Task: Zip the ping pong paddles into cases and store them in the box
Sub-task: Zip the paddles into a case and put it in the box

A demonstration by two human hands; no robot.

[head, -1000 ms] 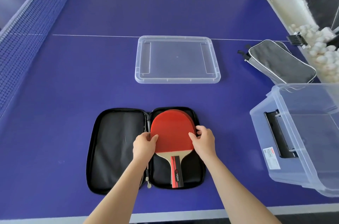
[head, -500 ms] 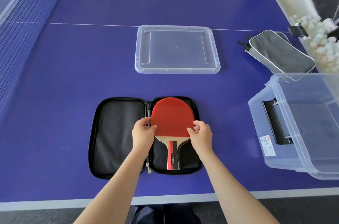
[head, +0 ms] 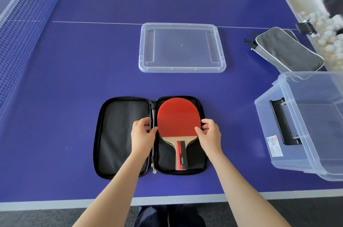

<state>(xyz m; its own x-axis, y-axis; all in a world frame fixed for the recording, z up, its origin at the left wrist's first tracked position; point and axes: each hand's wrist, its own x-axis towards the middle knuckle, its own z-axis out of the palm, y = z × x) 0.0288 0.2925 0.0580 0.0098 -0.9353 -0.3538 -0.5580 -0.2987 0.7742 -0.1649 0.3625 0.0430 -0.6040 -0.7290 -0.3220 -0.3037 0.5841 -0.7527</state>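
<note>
Now my left hand [head: 142,133] and right hand [head: 210,134] pinch opposite edges of the paddle [head: 178,116], lower centre, inside the open case [head: 120,134].

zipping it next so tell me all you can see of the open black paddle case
The black paddle case lies unzipped, spread flat near the front edge of the blue table. It looks like fabric with dark lining; two metal zipper pulls lie at the near end of its spine. A red paddle lies in its right half, handle toward the person, its edges held by the left hand and right hand.
</note>
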